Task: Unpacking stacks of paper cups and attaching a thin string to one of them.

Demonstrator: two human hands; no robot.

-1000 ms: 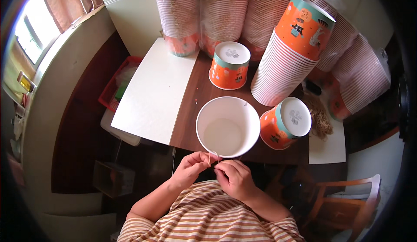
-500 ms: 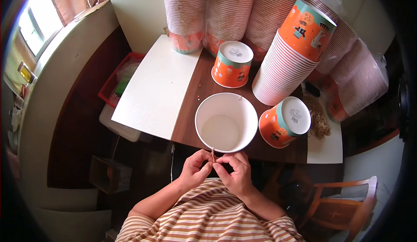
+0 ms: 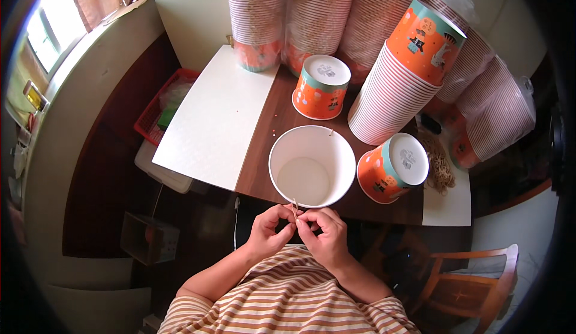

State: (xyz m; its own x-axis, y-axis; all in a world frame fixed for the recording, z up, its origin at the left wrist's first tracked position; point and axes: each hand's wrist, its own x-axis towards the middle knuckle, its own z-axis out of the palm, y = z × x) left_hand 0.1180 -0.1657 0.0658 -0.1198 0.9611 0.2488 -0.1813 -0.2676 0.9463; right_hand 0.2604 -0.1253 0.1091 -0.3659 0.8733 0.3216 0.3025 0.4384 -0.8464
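My left hand (image 3: 270,231) and my right hand (image 3: 324,235) meet just below the table's near edge, fingertips pinched together on a thin tan string (image 3: 295,207) that rises to the near rim of an upright white paper bucket (image 3: 311,166). The bucket stands open and empty on the dark wooden table (image 3: 264,154). A second short piece of string (image 3: 330,132) sticks up at its far rim.
Two upturned orange buckets (image 3: 321,87) (image 3: 393,167) stand behind and right of the white one. Tall stacks of nested buckets (image 3: 390,88) line the back. A white board (image 3: 210,118) covers the table's left. Tan strings (image 3: 441,166) are piled at right. A wooden chair (image 3: 474,283) is lower right; a red basket (image 3: 162,109) is left.
Both hands have shifted slightly and closed in together on the string at the bucket's near rim. The buckets have not moved on the table.
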